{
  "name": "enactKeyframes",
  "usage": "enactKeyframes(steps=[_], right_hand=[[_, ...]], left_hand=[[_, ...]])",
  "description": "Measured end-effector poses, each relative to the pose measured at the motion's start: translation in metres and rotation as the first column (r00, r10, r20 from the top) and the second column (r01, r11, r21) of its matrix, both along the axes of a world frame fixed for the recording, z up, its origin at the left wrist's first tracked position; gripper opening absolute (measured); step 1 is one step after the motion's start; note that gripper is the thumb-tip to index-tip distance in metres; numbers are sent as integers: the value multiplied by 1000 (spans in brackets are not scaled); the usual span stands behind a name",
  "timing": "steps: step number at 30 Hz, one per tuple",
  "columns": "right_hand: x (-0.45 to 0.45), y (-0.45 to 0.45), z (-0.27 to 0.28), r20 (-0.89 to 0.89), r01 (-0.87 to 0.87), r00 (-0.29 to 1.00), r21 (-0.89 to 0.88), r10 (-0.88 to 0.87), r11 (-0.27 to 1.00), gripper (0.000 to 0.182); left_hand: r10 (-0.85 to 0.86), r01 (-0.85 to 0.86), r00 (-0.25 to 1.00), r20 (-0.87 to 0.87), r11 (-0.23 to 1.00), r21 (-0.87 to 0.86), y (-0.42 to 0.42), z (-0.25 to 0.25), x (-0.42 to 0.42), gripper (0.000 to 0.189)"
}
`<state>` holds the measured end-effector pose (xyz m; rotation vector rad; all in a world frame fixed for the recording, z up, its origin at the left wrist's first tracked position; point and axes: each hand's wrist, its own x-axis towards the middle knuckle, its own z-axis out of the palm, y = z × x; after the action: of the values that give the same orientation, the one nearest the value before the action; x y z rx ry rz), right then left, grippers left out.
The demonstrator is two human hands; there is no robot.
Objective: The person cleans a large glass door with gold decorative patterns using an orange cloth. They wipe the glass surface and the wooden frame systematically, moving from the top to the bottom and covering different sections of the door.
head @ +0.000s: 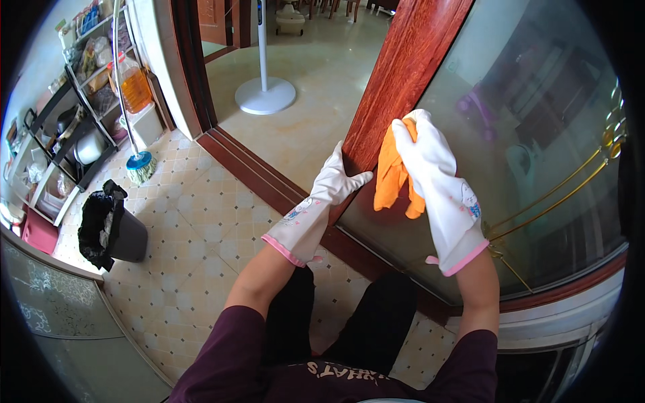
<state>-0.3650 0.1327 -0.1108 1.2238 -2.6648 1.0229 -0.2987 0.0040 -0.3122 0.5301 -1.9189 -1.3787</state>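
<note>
Both my hands wear white rubber gloves with pink cuffs and a printed cartoon figure. My left hand (pixel 335 179) grips the edge of a reddish-brown wooden door frame (pixel 403 75), its thumb across the front face and its fingers along the side. An orange cloth (pixel 393 174) hangs bunched from my right hand (pixel 423 146), which is at the border between the frame and the glass pane (pixel 468 171). The right fingertips are partly hidden by the cloth. Gold line decoration (pixel 549 206) runs over the right part of the glass.
The floor track (pixel 252 166) crosses the doorway. Beyond it stands a white pole on a round base (pixel 265 95). To the left are a mop (pixel 140 163), a black-lined bin (pixel 128 237), a loaded shelf rack (pixel 90 75) and an orange-filled jug (pixel 135 88). A patterned cabinet panel (pixel 60 297) curves at lower left.
</note>
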Motion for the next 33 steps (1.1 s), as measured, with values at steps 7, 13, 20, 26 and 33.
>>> enactKeyframes(steps=[7, 13, 20, 26, 33], right_hand=[[4, -16, -2, -143, 76, 987, -22, -78, 997, 37], [3, -26, -11, -208, 57, 975, -94, -76, 994, 33], [-14, -11, -33, -153, -163, 981, -298, 121, 941, 27], [-22, 81, -77, 424, -143, 882, -171, 204, 975, 25], [-47, 161, -191, 734, -3, 655, -237, 181, 971, 28]], left_hand=[[130, -131, 991, -39, 990, -42, 7, -22, -5, 113], [153, -147, 966, -210, 988, 44, 2, -37, -19, 106], [-69, 225, 867, -493, 937, 266, -43, -10, -16, 86], [-3, 188, 951, -308, 798, 572, -95, 81, -32, 89], [61, -55, 997, -51, 993, 108, -48, 202, -11, 55]])
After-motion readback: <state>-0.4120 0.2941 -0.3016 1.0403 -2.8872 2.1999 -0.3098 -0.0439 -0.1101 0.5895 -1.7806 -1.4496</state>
